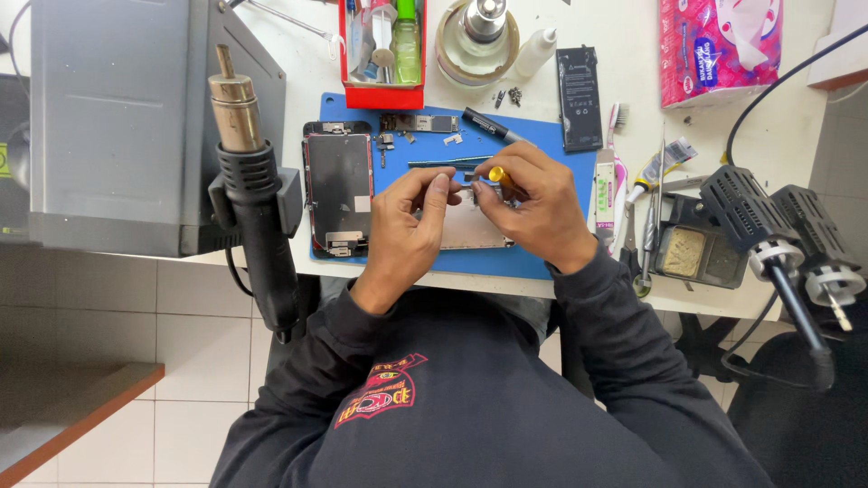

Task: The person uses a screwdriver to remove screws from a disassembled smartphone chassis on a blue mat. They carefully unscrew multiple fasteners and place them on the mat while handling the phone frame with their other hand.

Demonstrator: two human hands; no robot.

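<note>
Over the blue mat (533,136), at its middle: small screwdriver with a yellow handle (496,173), pinched between thumb and fingertips of the right hand (533,212). Long axis running roughly left to right across the mat, handle end toward the right hand, thin shaft pointing left and slightly down toward the fingertips of the left hand (411,221). Tip itself too small to make out. Left hand pressed together at thumb and forefinger, closed on something tiny at the shaft's end, or on the shaft itself; cannot tell which. Both hands nearly touching, right one nearer the handle, left one nearer the tip.

Directly beneath: pale phone housing (470,230), lying flat, long side parallel to the tabletop edge, mostly hidden by the hands. Just beyond the hands, dark tweezers (443,164), lying left to right. Left of the hands, detached phone screen (338,188), face down, long axis pointing away from the body. Farther up the mat, narrow circuit board (419,123) and black pen-like tool (488,125).

Off the mat, on the white tabletop (624,54): black battery (579,98), toothbrush (608,172), red tray of bottles (382,54), pink tissue pack (719,41). At far left, hot-air gun (253,199) in its holder, nozzle up.
</note>
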